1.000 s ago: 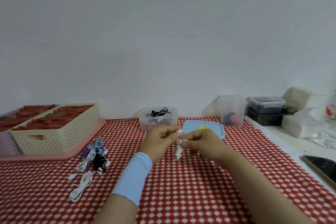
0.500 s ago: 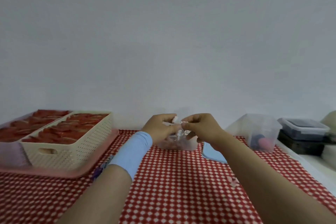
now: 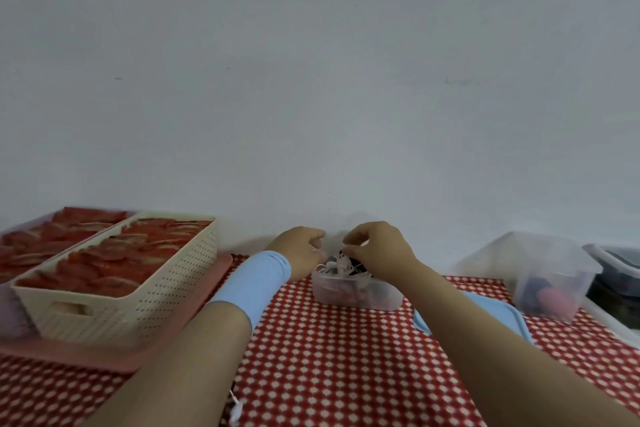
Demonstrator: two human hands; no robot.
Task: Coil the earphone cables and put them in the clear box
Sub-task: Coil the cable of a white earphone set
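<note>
The small clear box (image 3: pixel 356 295) stands on the red checked cloth near the wall, with black and white earphone cables inside. My right hand (image 3: pixel 379 250) hovers over its open top and pinches a coiled white earphone (image 3: pixel 339 265) at the rim. My left hand (image 3: pixel 301 253), with a light blue sleeve on the wrist, sits just left of the box; its fingers are loosely curled and I see nothing in them. A bit of a loose white earphone (image 3: pixel 235 407) shows at the bottom edge, mostly hidden by my left forearm.
The box's blue lid (image 3: pixel 505 317) lies to the right, partly under my right forearm. A cream perforated basket (image 3: pixel 121 298) of red items sits on a pink tray (image 3: pixel 197 329) at the left. A taller clear container (image 3: pixel 550 274) and a dark tub (image 3: pixel 620 263) stand at the right.
Both hands carried the coiled white earphone forward from mid-table to the clear box. The left hand has come off the cable. The view has tilted up, hiding the loose earphone pile.
</note>
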